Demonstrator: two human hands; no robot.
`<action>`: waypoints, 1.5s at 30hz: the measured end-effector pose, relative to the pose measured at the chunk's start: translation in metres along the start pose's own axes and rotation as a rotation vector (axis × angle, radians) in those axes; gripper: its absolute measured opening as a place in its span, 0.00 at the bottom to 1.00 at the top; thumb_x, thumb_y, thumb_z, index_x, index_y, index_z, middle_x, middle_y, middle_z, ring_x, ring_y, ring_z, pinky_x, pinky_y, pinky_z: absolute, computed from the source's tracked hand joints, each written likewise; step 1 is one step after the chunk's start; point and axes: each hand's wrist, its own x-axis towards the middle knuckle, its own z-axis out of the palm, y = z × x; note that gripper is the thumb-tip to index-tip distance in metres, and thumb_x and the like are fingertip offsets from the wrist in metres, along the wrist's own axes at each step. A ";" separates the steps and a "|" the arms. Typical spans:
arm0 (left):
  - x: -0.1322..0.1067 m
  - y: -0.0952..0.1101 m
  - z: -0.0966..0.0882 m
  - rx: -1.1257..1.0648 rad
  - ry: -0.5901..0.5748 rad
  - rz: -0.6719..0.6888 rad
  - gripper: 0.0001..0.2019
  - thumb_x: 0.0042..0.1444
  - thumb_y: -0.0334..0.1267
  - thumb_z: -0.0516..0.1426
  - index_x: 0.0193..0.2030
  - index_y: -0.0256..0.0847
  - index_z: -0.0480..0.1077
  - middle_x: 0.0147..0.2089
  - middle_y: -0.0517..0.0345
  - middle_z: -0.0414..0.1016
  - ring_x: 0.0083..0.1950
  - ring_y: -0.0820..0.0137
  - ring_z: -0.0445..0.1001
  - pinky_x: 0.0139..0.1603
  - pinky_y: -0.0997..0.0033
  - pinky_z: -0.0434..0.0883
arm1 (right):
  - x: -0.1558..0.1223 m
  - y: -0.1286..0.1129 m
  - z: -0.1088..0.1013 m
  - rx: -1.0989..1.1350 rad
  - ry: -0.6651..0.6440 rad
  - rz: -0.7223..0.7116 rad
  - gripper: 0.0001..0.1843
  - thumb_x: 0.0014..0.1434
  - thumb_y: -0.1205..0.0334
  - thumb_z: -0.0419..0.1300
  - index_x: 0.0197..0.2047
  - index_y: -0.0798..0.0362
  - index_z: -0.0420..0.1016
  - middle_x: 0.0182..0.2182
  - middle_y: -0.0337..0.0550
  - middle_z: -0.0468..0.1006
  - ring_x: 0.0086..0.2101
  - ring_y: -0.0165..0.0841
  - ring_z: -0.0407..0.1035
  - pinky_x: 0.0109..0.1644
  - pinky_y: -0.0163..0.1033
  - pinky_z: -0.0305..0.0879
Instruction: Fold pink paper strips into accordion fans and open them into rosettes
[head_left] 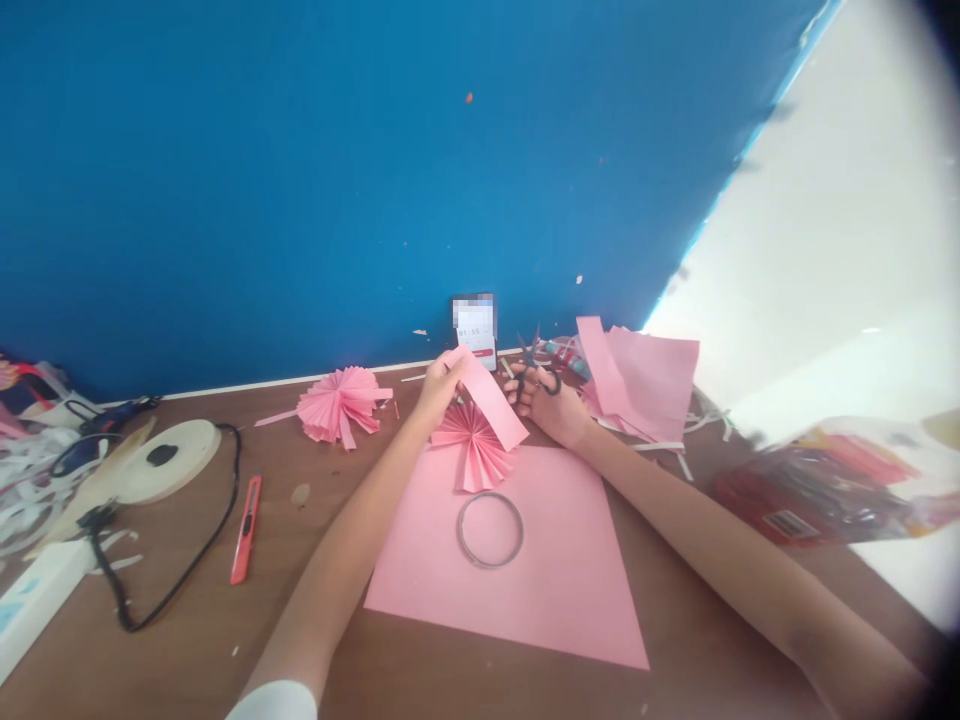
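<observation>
Between the fingers of my left hand (442, 382) is the upper end of a pink paper strip (495, 405), which slants down to the right. Dark-handled scissors (534, 365) are in my right hand (547, 400), blades pointing up toward the wall. Partly behind the strip lies a pleated pink paper fan (480, 455), at the top edge of a pink paper sheet (555, 600). A thin grey ring (490, 565) rests on that sheet, below the fan. Off to the left sits a second pleated pink rosette (341, 405) with strips sticking out.
A phone (480, 335) leans against the blue wall. Pink paper pieces (660, 385) are piled at right, near a clear plastic package (817, 490). At left are a red box cutter (246, 530), a tape roll (195, 460), a black cable (180, 580) and a white power strip (45, 600).
</observation>
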 end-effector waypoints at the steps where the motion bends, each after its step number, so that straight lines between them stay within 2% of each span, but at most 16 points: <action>1: 0.001 0.000 -0.001 -0.007 -0.004 0.006 0.20 0.50 0.52 0.60 0.42 0.38 0.70 0.23 0.62 0.66 0.19 0.80 0.58 0.18 0.79 0.51 | 0.001 0.002 0.000 0.016 0.001 -0.003 0.24 0.57 0.42 0.52 0.50 0.48 0.67 0.41 0.44 0.78 0.35 0.32 0.73 0.31 0.35 0.65; 4: 0.004 0.001 -0.003 -0.022 -0.012 0.000 0.22 0.47 0.50 0.63 0.44 0.36 0.70 0.26 0.60 0.70 0.21 0.80 0.61 0.19 0.79 0.55 | 0.004 0.007 0.001 -0.037 0.074 -0.045 0.22 0.55 0.45 0.57 0.48 0.49 0.66 0.38 0.43 0.78 0.31 0.31 0.72 0.28 0.33 0.63; 8: 0.006 -0.001 -0.004 -0.033 -0.003 -0.041 0.22 0.45 0.48 0.64 0.44 0.35 0.72 0.26 0.59 0.71 0.22 0.80 0.62 0.21 0.78 0.58 | 0.004 0.004 0.001 -0.323 0.268 -0.117 0.21 0.49 0.49 0.64 0.42 0.51 0.67 0.32 0.41 0.79 0.24 0.29 0.68 0.21 0.31 0.57; 10: 0.007 -0.001 -0.005 -0.031 -0.001 -0.050 0.22 0.46 0.48 0.64 0.44 0.35 0.72 0.24 0.60 0.69 0.21 0.80 0.61 0.21 0.79 0.58 | 0.003 -0.001 0.000 -0.479 0.350 -0.136 0.19 0.47 0.52 0.66 0.40 0.52 0.70 0.29 0.42 0.79 0.22 0.29 0.68 0.22 0.33 0.59; 14: 0.007 0.003 -0.008 -0.030 -0.001 -0.045 0.21 0.47 0.49 0.63 0.43 0.35 0.72 0.22 0.62 0.66 0.20 0.81 0.61 0.19 0.81 0.57 | 0.002 -0.013 -0.006 -0.859 0.486 -0.230 0.13 0.51 0.55 0.62 0.39 0.53 0.76 0.31 0.45 0.80 0.29 0.36 0.73 0.33 0.38 0.66; 16: 0.006 0.006 -0.008 -0.029 0.008 -0.043 0.21 0.47 0.49 0.63 0.42 0.35 0.72 0.21 0.63 0.66 0.20 0.81 0.61 0.19 0.81 0.57 | 0.002 -0.018 -0.010 -1.074 0.551 -0.196 0.13 0.53 0.54 0.59 0.39 0.52 0.77 0.33 0.46 0.80 0.34 0.39 0.74 0.37 0.40 0.66; 18: 0.005 0.009 -0.008 -0.031 0.014 -0.046 0.21 0.47 0.49 0.63 0.42 0.35 0.72 0.22 0.63 0.66 0.20 0.81 0.61 0.19 0.82 0.57 | 0.002 -0.021 -0.013 -1.266 0.584 -0.105 0.15 0.56 0.54 0.56 0.42 0.52 0.76 0.35 0.48 0.80 0.36 0.41 0.73 0.39 0.41 0.65; 22: 0.003 0.011 -0.007 -0.035 -0.047 -0.041 0.21 0.48 0.48 0.63 0.44 0.35 0.72 0.24 0.62 0.68 0.20 0.81 0.60 0.20 0.82 0.57 | -0.002 -0.023 -0.010 -1.521 0.592 -0.032 0.25 0.59 0.53 0.52 0.57 0.56 0.64 0.42 0.53 0.77 0.41 0.45 0.70 0.41 0.43 0.62; 25: 0.002 0.010 -0.005 -0.028 -0.128 -0.022 0.20 0.49 0.47 0.62 0.44 0.34 0.72 0.26 0.60 0.71 0.22 0.81 0.62 0.21 0.81 0.59 | -0.006 -0.022 -0.003 -1.626 0.562 -0.027 0.30 0.59 0.50 0.52 0.60 0.57 0.57 0.47 0.58 0.73 0.46 0.49 0.67 0.44 0.46 0.60; 28: -0.001 0.010 -0.001 -0.012 -0.195 -0.034 0.20 0.50 0.47 0.62 0.45 0.34 0.72 0.32 0.55 0.75 0.25 0.79 0.66 0.24 0.80 0.61 | -0.009 -0.020 0.001 -1.698 0.531 -0.018 0.30 0.59 0.48 0.52 0.59 0.58 0.58 0.48 0.59 0.71 0.49 0.50 0.65 0.47 0.47 0.59; 33: -0.006 0.013 0.005 -0.020 -0.278 -0.034 0.24 0.51 0.46 0.62 0.52 0.35 0.70 0.42 0.49 0.77 0.33 0.73 0.72 0.31 0.76 0.67 | -0.010 -0.013 -0.002 -1.834 0.513 -0.043 0.26 0.60 0.49 0.52 0.54 0.59 0.62 0.46 0.59 0.71 0.47 0.49 0.65 0.44 0.46 0.60; 36: -0.005 0.011 0.005 -0.017 -0.259 -0.035 0.24 0.51 0.46 0.61 0.53 0.35 0.69 0.43 0.49 0.77 0.34 0.72 0.73 0.31 0.76 0.68 | -0.010 -0.010 -0.002 -1.916 0.515 -0.065 0.22 0.62 0.50 0.50 0.51 0.59 0.65 0.44 0.59 0.72 0.45 0.48 0.67 0.43 0.45 0.60; 41: 0.000 0.002 0.003 0.021 -0.169 -0.032 0.21 0.55 0.47 0.58 0.52 0.37 0.69 0.39 0.52 0.77 0.32 0.72 0.73 0.30 0.76 0.68 | -0.012 -0.008 0.001 -1.999 0.510 -0.022 0.20 0.64 0.51 0.48 0.48 0.59 0.68 0.38 0.59 0.74 0.37 0.46 0.71 0.39 0.45 0.61; 45: 0.002 -0.003 0.000 0.039 -0.136 -0.012 0.21 0.56 0.48 0.56 0.53 0.38 0.69 0.43 0.51 0.77 0.38 0.69 0.75 0.36 0.72 0.71 | -0.012 -0.012 0.003 -2.032 0.485 -0.005 0.20 0.64 0.52 0.47 0.45 0.59 0.71 0.37 0.60 0.75 0.37 0.47 0.72 0.37 0.45 0.62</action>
